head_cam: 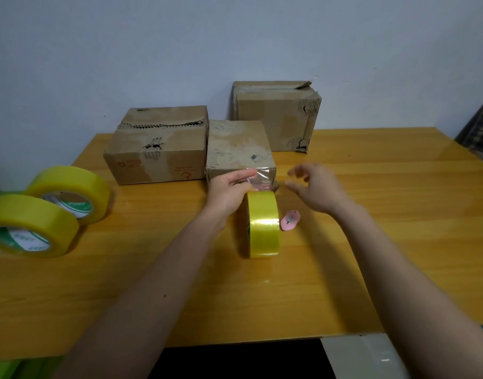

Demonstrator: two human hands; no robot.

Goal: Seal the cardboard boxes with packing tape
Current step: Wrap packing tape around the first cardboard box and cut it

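A yellow tape roll [263, 224] stands on edge on the wooden table [371, 242], just in front of a small cardboard box [239, 146]. A strip of clear tape [263, 175] runs from the roll up onto the box's near top edge. My left hand [230, 191] grips the roll at its far side, and its fingers press the tape onto the box. My right hand [315, 187] hovers to the right of the box, blurred, fingers loosely spread, holding nothing. A small pink cutter [290, 220] lies just right of the roll.
A wider cardboard box [158, 149] stands left of the small one, and a taller box [275, 113] stands behind it by the wall. Two more yellow tape rolls [68, 192] [30, 225] lie flat at the table's left edge.
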